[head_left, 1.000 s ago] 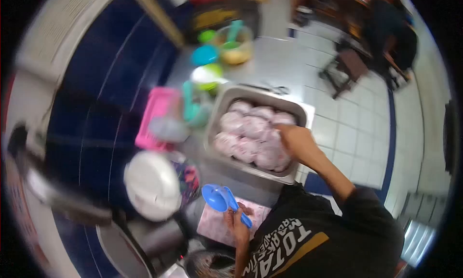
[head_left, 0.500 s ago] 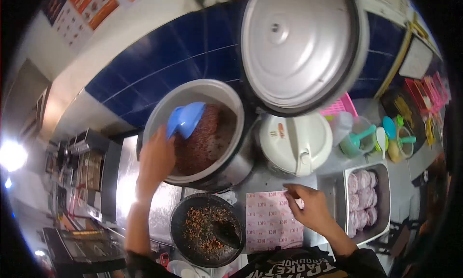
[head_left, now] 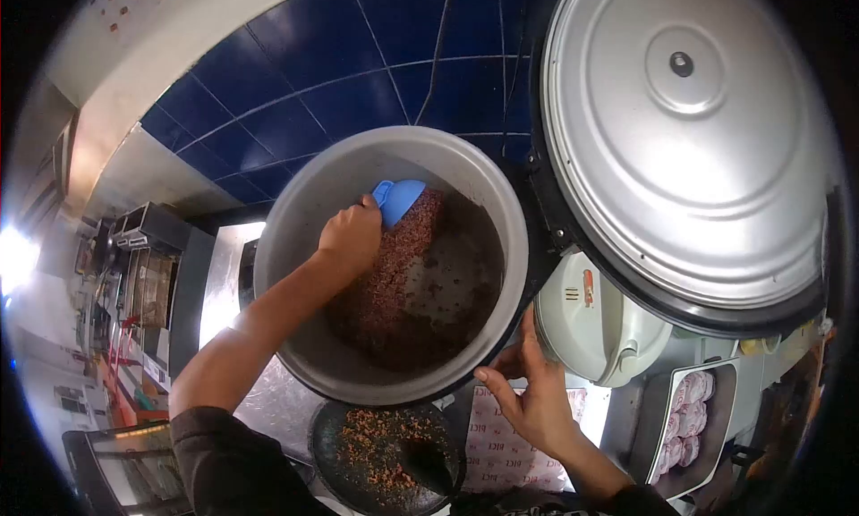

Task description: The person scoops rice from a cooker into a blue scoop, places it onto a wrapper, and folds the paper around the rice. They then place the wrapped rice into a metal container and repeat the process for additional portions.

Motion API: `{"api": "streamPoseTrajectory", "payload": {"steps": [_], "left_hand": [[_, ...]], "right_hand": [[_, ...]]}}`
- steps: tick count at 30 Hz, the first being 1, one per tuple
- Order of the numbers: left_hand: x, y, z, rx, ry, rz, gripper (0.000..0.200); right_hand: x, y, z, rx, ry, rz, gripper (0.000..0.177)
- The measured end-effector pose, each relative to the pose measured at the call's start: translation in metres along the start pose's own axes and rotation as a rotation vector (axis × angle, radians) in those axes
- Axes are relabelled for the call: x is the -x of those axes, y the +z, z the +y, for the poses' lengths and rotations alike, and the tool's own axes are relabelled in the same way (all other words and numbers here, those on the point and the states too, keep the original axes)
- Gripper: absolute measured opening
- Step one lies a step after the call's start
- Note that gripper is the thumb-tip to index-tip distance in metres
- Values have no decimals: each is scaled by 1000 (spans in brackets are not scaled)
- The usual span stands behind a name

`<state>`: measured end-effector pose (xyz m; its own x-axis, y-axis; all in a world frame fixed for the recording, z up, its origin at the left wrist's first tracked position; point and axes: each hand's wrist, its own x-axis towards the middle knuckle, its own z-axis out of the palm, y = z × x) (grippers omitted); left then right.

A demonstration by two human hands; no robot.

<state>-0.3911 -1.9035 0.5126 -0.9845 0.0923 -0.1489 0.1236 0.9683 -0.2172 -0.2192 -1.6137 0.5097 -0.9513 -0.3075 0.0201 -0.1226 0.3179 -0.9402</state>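
My left hand (head_left: 353, 236) is closed on the handle of a blue scoop (head_left: 402, 201), down inside a large round cooker pot (head_left: 295, 190). The scoop touches reddish-brown cooked grain (head_left: 394, 279) heaped on the left side of the pot, while the dark pot bottom shows on the right. My right hand (head_left: 535, 395) holds nothing; its fingers are apart, close to the pot's lower right rim. Beneath that hand lies a printed paper sheet (head_left: 501, 440). A black bowl (head_left: 331, 435) with orange-brown crumbly food (head_left: 380, 440) and a dark utensil sits below the pot.
The cooker's large metal lid (head_left: 689, 158) stands raised at the right. Under it is a white lidded appliance (head_left: 582, 324). A metal tray (head_left: 720, 427) with several wrapped bundles (head_left: 689, 418) sits at the lower right. Blue tiles (head_left: 313, 51) cover the wall behind.
The view has moved closer to the pot. My left hand has reached deeper into it with the scoop. My right hand has moved from the paper up to the pot's rim.
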Motion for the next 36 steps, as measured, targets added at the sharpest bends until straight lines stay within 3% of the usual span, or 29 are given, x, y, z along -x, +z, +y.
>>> {"api": "streamPoseTrajectory", "payload": {"steps": [8,14,16,17,19,20,22,26,28,29,31,36], "left_hand": [[-10,11,27,148,-43,-125,42],[-4,36,44,35,94,-75,50],[1,38,43,-77,274,13,54],[6,35,42,-74,272,14,54],[19,19,33,-113,590,168,55],[22,13,24,-106,594,162,55],[29,3,5,-203,1007,287,52],[28,-2,-15,-116,884,364,57],[28,9,-15,11,535,185,59],[30,13,-10,19,525,181,59],[39,18,5,24,215,-96,54],[72,-4,27,173,141,-401,39]], "right_hand": [[1,0,9,-77,10,3,102],[4,2,13,-90,19,3,104],[4,3,14,-72,28,11,105],[4,3,15,-69,28,9,105],[4,1,16,-63,-2,-3,107],[3,0,17,-61,8,-4,107],[4,0,18,-63,-8,-10,107],[2,-3,11,-54,57,-42,110],[1,-5,12,-43,-13,-58,109],[1,-6,12,-40,-10,-70,109],[0,-7,12,-41,-10,-100,109],[-1,-9,14,25,-18,-143,110]]}}
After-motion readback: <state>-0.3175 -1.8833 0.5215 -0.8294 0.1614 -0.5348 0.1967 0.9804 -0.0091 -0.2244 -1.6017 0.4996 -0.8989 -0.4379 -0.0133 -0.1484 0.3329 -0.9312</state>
